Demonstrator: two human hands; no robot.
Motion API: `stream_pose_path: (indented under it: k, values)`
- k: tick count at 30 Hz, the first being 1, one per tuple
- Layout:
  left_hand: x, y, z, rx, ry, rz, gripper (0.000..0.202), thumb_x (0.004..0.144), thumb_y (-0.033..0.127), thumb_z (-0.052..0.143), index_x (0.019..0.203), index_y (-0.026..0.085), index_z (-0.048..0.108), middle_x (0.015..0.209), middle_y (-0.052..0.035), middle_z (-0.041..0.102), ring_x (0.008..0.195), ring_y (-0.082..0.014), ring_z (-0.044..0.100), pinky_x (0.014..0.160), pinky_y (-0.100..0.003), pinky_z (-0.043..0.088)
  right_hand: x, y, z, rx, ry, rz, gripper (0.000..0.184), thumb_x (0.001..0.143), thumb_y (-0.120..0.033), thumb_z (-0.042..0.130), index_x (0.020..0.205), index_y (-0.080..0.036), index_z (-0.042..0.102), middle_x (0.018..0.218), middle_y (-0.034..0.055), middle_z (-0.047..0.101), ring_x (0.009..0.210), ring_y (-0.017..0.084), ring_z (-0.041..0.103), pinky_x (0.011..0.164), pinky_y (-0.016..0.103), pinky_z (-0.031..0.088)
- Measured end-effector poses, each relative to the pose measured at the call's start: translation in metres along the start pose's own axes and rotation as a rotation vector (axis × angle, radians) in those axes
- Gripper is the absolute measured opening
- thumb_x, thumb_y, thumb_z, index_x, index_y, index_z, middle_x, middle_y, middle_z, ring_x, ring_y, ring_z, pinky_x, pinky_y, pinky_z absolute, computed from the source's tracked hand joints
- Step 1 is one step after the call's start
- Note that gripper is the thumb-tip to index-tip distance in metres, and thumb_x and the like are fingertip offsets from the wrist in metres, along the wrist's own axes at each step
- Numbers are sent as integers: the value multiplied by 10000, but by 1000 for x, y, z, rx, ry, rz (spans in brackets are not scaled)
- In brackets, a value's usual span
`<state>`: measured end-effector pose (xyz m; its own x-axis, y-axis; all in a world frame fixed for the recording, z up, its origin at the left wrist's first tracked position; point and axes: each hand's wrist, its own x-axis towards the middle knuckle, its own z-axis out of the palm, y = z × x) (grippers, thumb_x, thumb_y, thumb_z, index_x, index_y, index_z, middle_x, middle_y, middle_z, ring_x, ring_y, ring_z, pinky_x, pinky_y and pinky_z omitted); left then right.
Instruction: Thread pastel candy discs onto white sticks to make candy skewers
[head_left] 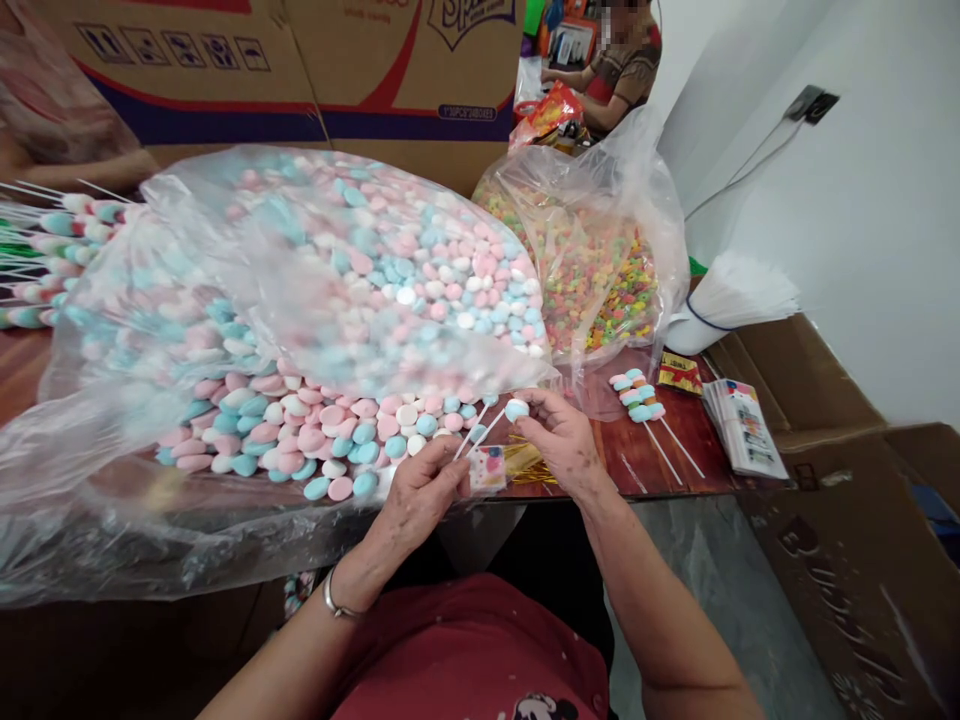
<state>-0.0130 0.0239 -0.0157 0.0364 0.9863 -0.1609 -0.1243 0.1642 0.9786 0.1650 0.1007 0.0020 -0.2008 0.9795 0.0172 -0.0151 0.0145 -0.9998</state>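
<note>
Near the table's front edge, my left hand (426, 482) is closed on two thin white sticks (474, 430) that point up and to the right. My right hand (564, 442) pinches a pale blue and white candy (516, 409) at the tip of one stick. Whether the stick has pierced it, I cannot tell. Left of my hands, pink, blue and white candies (315, 430) spill from a big clear plastic bag (247, 230). Under my hands lie a printed card (489, 467) and gold twist ties (529, 462).
Candy skewers (637, 396) lie to the right, beside a gold packet (679, 374) and printed cards (742, 428). A bag of small colourful candies (600, 280) and a white cup of sticks (705, 318) stand behind. Cardboard boxes (300, 90) flank the table; two other people are nearby.
</note>
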Motion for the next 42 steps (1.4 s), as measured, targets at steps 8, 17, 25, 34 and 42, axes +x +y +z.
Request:
stream_pose_path:
  k: [8, 17, 25, 34, 42]
  values:
    - [3, 0, -1, 251, 39, 116, 243, 876, 376, 553, 780, 177, 653, 529, 49, 509, 490, -92, 391, 481, -217, 286, 1, 0, 6, 233, 37, 66, 304, 599, -315, 830, 835, -213, 668, 756, -15, 675, 694, 135, 608, 635, 252, 525]
    - [4, -1, 1, 251, 91, 68, 251, 857, 406, 564, 764, 184, 634, 495, 63, 474, 464, -96, 369, 476, -215, 289, -4, 14, 6, 133, 29, -69, 235, 718, -301, 765, 915, -228, 661, 829, -11, 690, 752, 139, 643, 704, 265, 549]
    - [4, -5, 0, 257, 84, 111, 246, 858, 405, 587, 807, 186, 686, 495, 60, 446, 465, -99, 367, 464, -211, 287, -6, 16, 1, -124, 15, -288, 189, 834, -273, 650, 1017, -231, 675, 1073, 47, 676, 1004, 178, 646, 918, 326, 522]
    - [3, -8, -2, 279, 83, 153, 228, 871, 374, 566, 828, 190, 692, 544, 55, 446, 505, -106, 376, 508, -221, 313, -2, 20, -3, -228, -21, -469, 291, 839, -133, 604, 1060, -277, 727, 1084, 30, 727, 1079, 185, 651, 992, 369, 491]
    - [3, -10, 0, 304, 87, 145, 245, 888, 393, 535, 789, 193, 635, 525, 62, 430, 489, -107, 364, 494, -217, 303, -9, 17, 11, -380, 119, -545, 236, 864, -194, 590, 1010, -292, 748, 1007, 34, 746, 960, 190, 684, 905, 370, 541]
